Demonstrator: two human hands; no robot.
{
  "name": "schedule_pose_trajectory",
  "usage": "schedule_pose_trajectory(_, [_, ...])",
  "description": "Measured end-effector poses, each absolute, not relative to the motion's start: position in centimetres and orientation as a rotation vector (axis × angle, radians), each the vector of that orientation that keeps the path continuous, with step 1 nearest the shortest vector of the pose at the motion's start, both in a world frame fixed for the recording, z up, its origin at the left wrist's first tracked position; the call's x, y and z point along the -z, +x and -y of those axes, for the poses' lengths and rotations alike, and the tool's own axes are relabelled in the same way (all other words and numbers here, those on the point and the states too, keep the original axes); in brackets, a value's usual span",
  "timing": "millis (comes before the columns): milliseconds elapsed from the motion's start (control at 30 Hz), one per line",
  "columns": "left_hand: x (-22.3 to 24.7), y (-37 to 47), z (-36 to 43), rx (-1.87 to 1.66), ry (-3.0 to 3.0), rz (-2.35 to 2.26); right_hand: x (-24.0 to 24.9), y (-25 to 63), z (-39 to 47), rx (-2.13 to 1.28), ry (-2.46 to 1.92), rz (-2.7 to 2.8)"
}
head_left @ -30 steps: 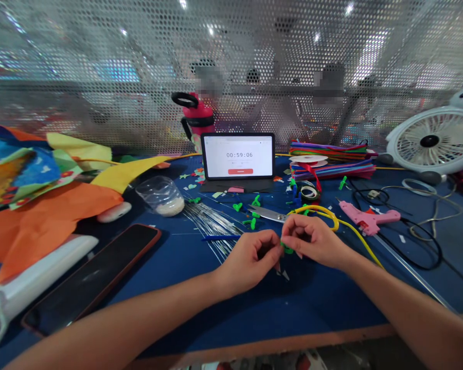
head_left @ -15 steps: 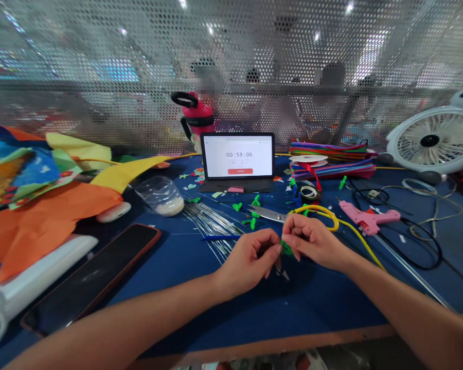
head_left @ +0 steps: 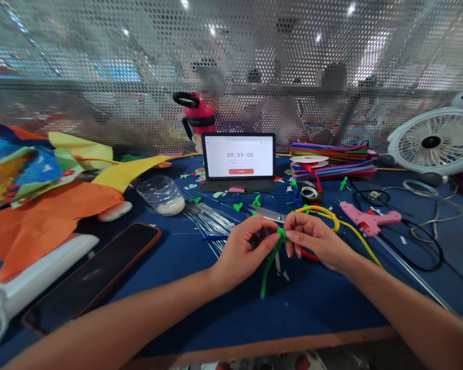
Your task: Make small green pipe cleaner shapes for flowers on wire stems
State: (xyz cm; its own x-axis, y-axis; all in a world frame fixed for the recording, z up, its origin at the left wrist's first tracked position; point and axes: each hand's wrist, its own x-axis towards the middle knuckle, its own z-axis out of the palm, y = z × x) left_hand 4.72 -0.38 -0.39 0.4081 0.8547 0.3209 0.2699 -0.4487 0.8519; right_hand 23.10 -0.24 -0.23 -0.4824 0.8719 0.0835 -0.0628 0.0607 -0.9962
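Note:
A green pipe cleaner is pinched between my two hands, its upper end bent into a small knot and its loose tail hanging toward the table. My left hand grips it with thumb and fingertips from the left. On the other side, my right hand has its thumb and fingers closed on the bent part, and the fingertips of both hands nearly meet. Behind them lie scissors with yellow handles, partly covered by my hands. Below the right fingers shows a red piece, mostly hidden.
Small green twisted pieces and silver wires lie beyond my hands. A tablet stands at the back. To the right are a pink glue gun, cables and a fan. A phone lies at left near orange paper.
The bent green part has risen slightly and now shows more between the fingertips. A long green tail has come into view below my left hand. The red piece now shows under the right hand.

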Motion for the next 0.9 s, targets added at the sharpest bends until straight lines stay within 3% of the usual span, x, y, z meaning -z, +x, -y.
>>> schedule_pose_trajectory(167, [-0.4,4.5,0.4,-1.016,2.0,-0.932,0.0,23.1,0.7,-1.275,-0.926,1.713])
schedule_pose_trajectory(400, [-2.0,4.5,1.7,-1.088,2.094,-0.815,-1.1,23.1,2.5,-0.372,-0.814,1.989])
schedule_pose_trajectory(600, [-2.6,4.4,2.2,-1.451,2.552,-0.689,-0.7,23.4,2.9,0.251,-0.57,2.044])
schedule_pose_trajectory(900, [-1.5,4.3,2.0,-1.515,2.92,-0.688,0.1,23.1,2.9,0.408,-0.597,2.057])
